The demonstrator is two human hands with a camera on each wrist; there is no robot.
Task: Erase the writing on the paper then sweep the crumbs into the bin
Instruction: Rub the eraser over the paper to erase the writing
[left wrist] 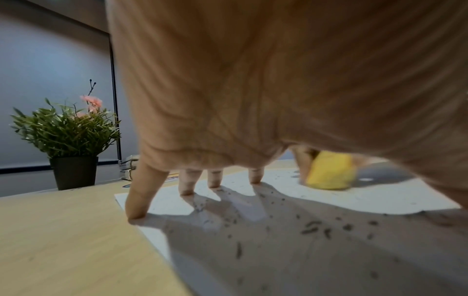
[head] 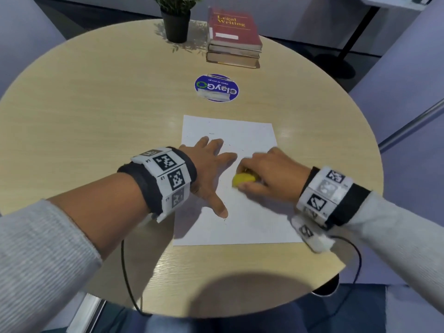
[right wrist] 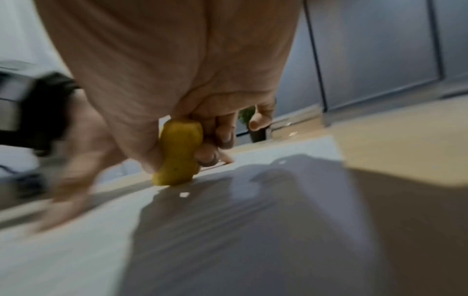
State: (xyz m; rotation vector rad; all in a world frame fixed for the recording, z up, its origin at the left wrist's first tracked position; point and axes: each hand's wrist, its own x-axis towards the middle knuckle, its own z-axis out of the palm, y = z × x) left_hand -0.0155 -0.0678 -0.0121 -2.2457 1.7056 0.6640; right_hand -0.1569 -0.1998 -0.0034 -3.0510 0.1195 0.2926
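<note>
A white sheet of paper lies on the round wooden table. My left hand is spread flat on the sheet's left half, fingers straight, holding it down. My right hand grips a yellow eraser and presses it onto the middle of the paper; the hand is blurred. In the left wrist view the fingertips touch the paper, the eraser stands beyond them, and dark eraser crumbs are scattered on the sheet. The right wrist view shows the eraser pinched upright on the paper. No bin is in view.
A potted plant and a stack of books stand at the table's far side. A round blue sticker lies beyond the paper. A black cable hangs over the near edge.
</note>
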